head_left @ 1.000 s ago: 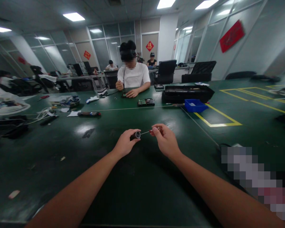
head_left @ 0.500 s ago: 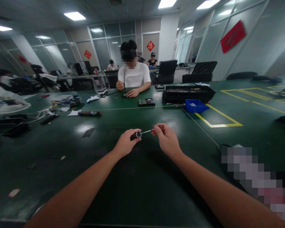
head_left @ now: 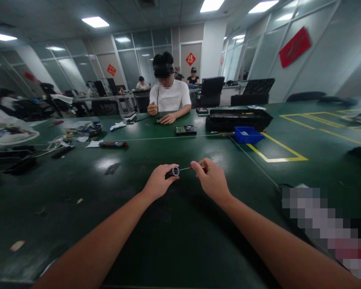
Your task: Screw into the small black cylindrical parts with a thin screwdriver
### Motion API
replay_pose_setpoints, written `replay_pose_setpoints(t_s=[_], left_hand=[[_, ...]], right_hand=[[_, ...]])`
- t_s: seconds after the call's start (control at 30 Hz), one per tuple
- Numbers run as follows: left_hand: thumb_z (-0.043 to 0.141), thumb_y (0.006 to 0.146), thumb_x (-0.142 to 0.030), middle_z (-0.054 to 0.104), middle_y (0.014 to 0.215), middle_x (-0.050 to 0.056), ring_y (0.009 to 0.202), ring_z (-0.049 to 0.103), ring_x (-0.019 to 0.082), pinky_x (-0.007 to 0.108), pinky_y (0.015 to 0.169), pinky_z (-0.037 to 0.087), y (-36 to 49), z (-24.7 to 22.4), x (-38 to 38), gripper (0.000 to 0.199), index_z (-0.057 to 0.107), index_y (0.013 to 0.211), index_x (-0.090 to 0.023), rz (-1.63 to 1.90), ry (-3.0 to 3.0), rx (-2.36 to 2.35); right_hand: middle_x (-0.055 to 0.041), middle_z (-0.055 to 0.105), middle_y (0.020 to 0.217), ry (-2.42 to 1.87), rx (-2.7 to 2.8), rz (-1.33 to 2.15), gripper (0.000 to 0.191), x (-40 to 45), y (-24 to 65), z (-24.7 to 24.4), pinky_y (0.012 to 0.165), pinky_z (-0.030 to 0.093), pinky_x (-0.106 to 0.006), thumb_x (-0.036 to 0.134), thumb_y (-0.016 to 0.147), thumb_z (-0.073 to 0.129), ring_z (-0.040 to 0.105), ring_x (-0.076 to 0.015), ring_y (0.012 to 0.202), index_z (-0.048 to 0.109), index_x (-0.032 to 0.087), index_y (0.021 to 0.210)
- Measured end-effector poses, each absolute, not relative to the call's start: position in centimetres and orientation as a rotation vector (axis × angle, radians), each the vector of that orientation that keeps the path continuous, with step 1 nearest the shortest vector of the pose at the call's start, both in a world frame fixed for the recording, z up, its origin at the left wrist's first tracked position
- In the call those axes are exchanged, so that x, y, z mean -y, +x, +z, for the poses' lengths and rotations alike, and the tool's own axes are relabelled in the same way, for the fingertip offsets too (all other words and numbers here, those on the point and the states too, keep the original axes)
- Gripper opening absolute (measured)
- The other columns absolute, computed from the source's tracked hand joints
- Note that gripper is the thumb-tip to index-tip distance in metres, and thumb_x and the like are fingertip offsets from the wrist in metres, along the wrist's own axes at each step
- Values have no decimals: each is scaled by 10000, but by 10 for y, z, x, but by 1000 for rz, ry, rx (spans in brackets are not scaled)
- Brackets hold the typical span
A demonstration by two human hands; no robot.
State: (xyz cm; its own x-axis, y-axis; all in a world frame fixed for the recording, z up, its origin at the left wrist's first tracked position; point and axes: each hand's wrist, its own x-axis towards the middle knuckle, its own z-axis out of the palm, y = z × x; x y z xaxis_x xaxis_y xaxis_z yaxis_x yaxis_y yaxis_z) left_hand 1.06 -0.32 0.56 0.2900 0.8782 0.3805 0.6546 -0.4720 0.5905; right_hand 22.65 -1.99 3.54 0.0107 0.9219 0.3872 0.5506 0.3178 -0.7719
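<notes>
Between the thumb and fingers of my left hand is a short dark cylinder, its round silvery end facing me and to the right. My right hand is closed on a screwdriver with a thin metal shaft and a red handle, mostly covered by my fingers. The shaft points left, and its tip meets the cylinder's ringed end; whether it sits inside cannot be made out. Both hands are above the green table.
Beyond my hands lie a hard drive, a blue bin and a long black tray. A dark cylindrical tool and cables are to the left. A person works across the table.
My right thumb and fingers have shifted around the screwdriver handle, covering more of it. My left hand and the cylinder have stayed in place.
</notes>
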Motion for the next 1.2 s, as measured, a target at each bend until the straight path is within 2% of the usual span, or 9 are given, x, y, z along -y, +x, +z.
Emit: replay_pose_setpoints(t_s=[0.23,0.33,0.47,0.67,0.8,0.87,0.97,1.1,1.2], left_hand=[[705,887,-234,696,1205,51,1131,607,240,402,1015,443,9,4,2,386,660,1271,-240,979,2247,-1393],[703,888,-240,693,1211,52,1138,607,244,406,1018,445,8,4,2,385,659,1271,-246,979,2249,-1393],[703,888,-246,695,1192,54,1119,612,247,410,1008,452,9,4,2,387,660,1272,-251,960,2251,-1403],[699,893,-246,690,1220,56,1150,605,243,415,1036,439,8,2,1,385,658,1276,-245,962,2250,-1397],[699,889,-234,696,1207,63,1136,614,244,421,1037,440,7,3,0,372,664,1259,-233,970,2264,-1392],[699,890,-237,699,1199,63,1131,617,245,422,1031,442,7,4,0,371,665,1259,-234,967,2274,-1393],[710,883,-238,699,1197,61,1130,617,246,418,1026,446,8,4,1,385,665,1266,-242,962,2273,-1404],[720,875,-237,700,1179,60,1115,620,246,412,1016,452,11,3,2,397,663,1268,-245,959,2250,-1407],[697,894,-231,689,1217,62,1143,609,236,402,1029,441,13,6,4,389,648,1280,-238,1037,2250,-1372]], right_hand=[[-23,696,869,-1158,1710,636,144,20,227,34,687,464,-314,319,930,541,634,-185,755,637,226,982],[-23,711,861,-1162,1737,687,185,21,227,35,696,474,-316,360,948,531,652,-188,766,658,227,956],[4,658,670,-1242,1739,698,376,20,227,34,645,463,-314,486,1013,422,634,-177,640,666,223,900],[-10,693,843,-1181,1756,694,290,20,227,30,673,472,-309,364,963,521,652,-181,742,605,231,1207],[-4,649,762,-1184,1791,688,292,23,225,33,655,455,-314,412,997,440,621,-179,697,655,225,1058],[8,620,711,-1185,1746,705,313,23,224,34,641,455,-317,413,1009,401,609,-181,668,631,224,1105],[-15,672,804,-1153,1618,759,289,21,223,31,693,496,-333,400,960,502,653,-195,745,576,216,1171],[-61,708,873,-1083,1448,876,260,15,221,27,796,532,-371,447,915,580,680,-203,808,632,197,971],[-56,692,858,-1021,1262,1006,285,10,220,23,806,549,-384,475,903,600,670,-196,779,646,196,936]])
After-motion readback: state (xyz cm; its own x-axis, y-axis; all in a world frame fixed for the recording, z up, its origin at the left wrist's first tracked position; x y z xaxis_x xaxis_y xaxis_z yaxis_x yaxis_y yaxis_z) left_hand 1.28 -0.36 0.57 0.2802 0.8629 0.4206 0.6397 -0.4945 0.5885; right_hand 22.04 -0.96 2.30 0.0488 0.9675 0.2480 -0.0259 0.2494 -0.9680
